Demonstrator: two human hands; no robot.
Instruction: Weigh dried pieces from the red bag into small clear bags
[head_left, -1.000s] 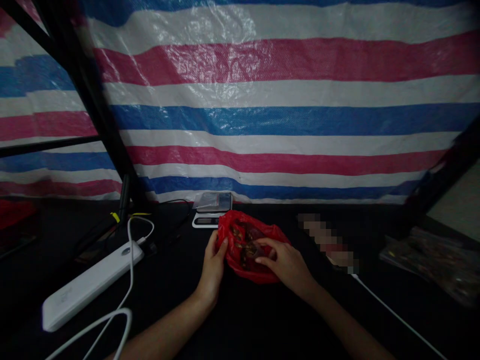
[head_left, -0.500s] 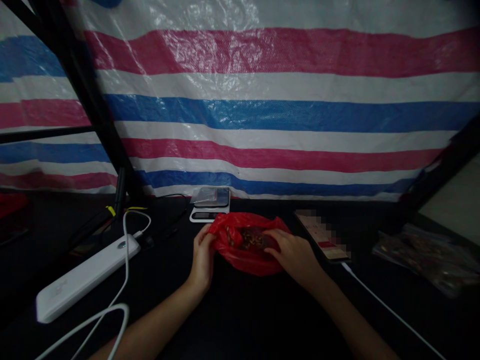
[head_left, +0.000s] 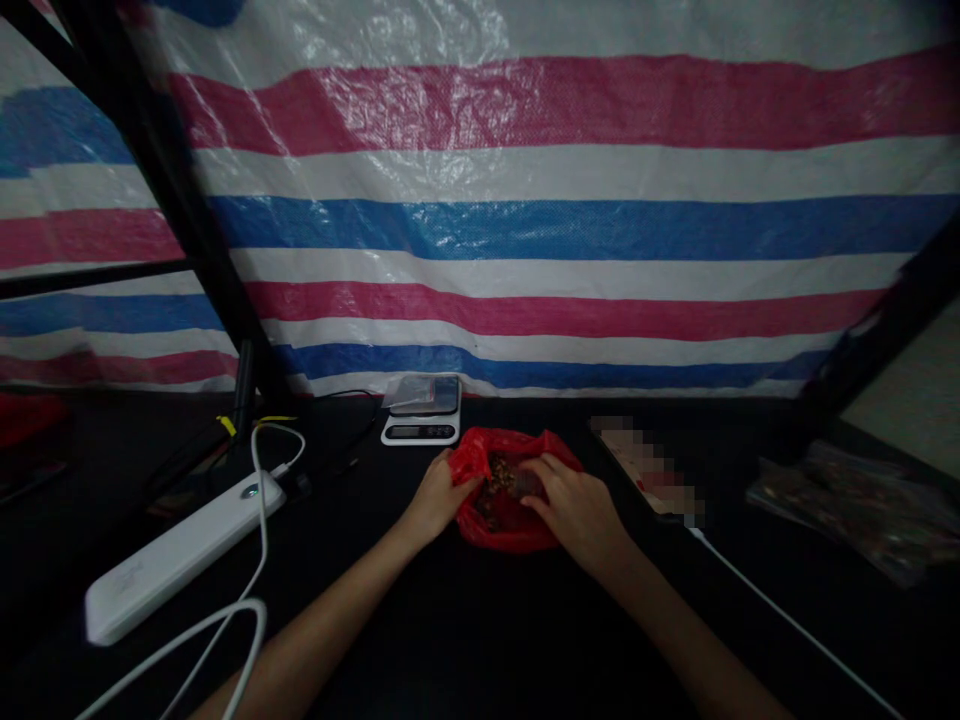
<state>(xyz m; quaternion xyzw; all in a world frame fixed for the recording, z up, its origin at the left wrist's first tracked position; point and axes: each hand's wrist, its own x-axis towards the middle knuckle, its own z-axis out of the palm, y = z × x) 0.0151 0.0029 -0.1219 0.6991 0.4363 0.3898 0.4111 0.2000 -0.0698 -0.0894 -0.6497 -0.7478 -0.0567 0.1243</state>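
On the black surface (head_left: 465, 640), the red plastic bag (head_left: 506, 538) lies with its long axis left to right, mouth up. The left hand (head_left: 437, 497) pinches its left rim; the right hand (head_left: 585, 510), grip unclear, hides some contents (head_left: 489, 502). Beyond stands a digital scale (head_left: 420, 434).

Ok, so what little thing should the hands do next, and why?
Maybe the left hand could gently pull its side of the red bag outward a bit. It's pinching that side, the bag's opening looks crumpled, and the right hand has its fingertips inside, near the brown bits. A wider opening would probably give them more room.
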